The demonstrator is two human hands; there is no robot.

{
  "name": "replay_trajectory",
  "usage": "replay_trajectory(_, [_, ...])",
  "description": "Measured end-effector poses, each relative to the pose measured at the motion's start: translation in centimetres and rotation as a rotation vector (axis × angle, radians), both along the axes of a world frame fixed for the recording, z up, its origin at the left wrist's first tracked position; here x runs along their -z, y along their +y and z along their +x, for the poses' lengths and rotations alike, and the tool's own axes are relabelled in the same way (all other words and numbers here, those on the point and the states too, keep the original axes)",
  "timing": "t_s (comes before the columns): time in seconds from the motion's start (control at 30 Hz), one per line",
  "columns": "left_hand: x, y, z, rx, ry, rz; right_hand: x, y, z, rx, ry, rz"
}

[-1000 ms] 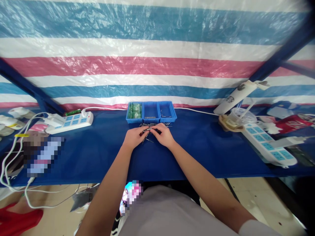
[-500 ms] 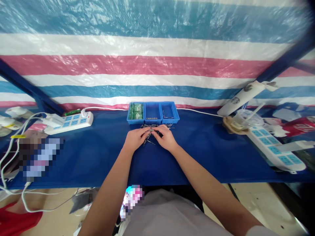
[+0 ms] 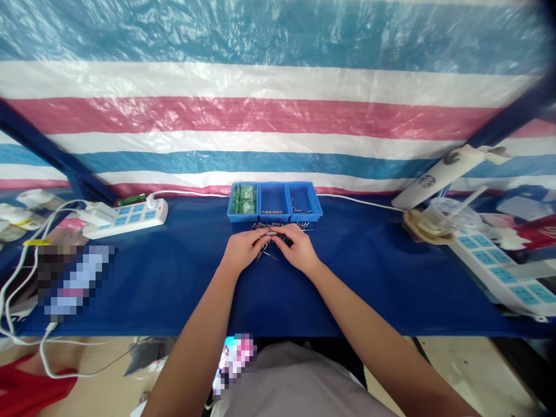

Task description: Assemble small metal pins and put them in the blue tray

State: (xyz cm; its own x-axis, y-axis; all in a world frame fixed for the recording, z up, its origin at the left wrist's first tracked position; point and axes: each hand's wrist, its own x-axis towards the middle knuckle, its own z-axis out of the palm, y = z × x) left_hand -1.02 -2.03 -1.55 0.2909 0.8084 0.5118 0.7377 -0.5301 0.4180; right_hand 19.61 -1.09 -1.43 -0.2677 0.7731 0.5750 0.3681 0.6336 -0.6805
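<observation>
My left hand (image 3: 243, 249) and my right hand (image 3: 296, 248) meet over a pile of thin metal pieces (image 3: 263, 250), fingertips pinched together. Between them is a small grey rod-like piece (image 3: 271, 233), too small to name surely; both hands grip it. Just behind the pile stand three joined blue bins. Green packets fill the left bin (image 3: 244, 218). In the middle bin (image 3: 274, 194) several small round metal parts lie in a row. A few thin metal pieces rest in the right bin (image 3: 303, 194). My fingers hide part of the pile.
On the left are a white power strip (image 3: 139, 217), cables and a blurred phone-like object (image 3: 80, 281). To the right stand a plastic cup (image 3: 452, 214), a white roll (image 3: 434, 176) and another power strip (image 3: 504, 272). A striped sheet (image 3: 278, 116) hangs behind the blue table (image 3: 369, 278).
The whole view has shifted slightly, with the bins and hands appearing a little lower and further right. Both hands stay together over the pile, with only slight finger movement.
</observation>
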Motion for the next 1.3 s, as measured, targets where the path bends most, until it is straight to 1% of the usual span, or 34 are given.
replay_trajectory(0.27, [-0.27,0.0,0.32,0.011,-0.01,-0.033,0.04,0.12,0.26,0.004,0.007,-0.056])
replay_trajectory(0.5, [-0.93,-0.31,0.29,0.002,-0.095,-0.123,-0.07,0.18,0.28,0.01,-0.013,-0.091])
replay_trajectory(0.93, [-0.52,-0.06,0.06,0.044,-0.128,-0.119,-0.13,0.17,0.27,0.017,0.017,-0.118])
replay_trajectory(1.17, [0.0,0.15,-0.08,0.062,-0.129,-0.107,0.13,0.27,0.25,-0.008,0.035,-0.128])
replay_trajectory(1.3, [-0.18,0.06,0.04,0.059,-0.119,-0.118,0.09,0.29,0.24,-0.013,0.052,-0.123])
